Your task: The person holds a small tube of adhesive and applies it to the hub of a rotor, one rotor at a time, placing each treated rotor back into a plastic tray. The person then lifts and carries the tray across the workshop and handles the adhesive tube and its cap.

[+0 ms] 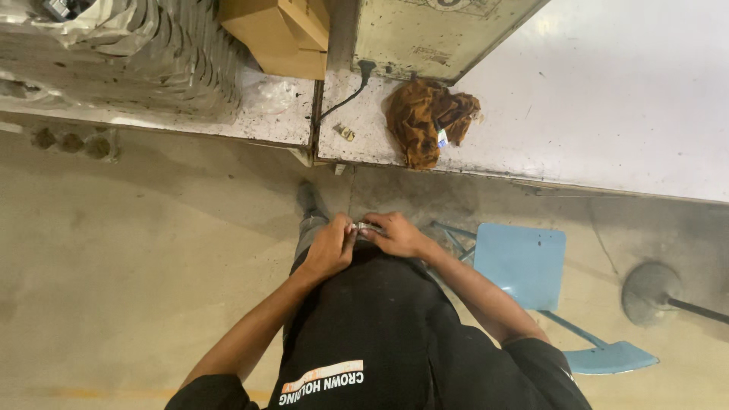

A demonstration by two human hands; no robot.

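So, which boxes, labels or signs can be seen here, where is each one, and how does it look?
Cardboard box: top centre on the worktable, brown, rectangular, flap open.
Small tag: on the crumpled brown cloth on the white table, white with a blue part.
Metal cabinet: top, behind the cloth, pale with faded markings.
Shirt print: bottom, on the person's black shirt, white and orange.

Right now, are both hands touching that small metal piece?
Touching. The head view shows the left hand and right hand both closed around the small metal piece.
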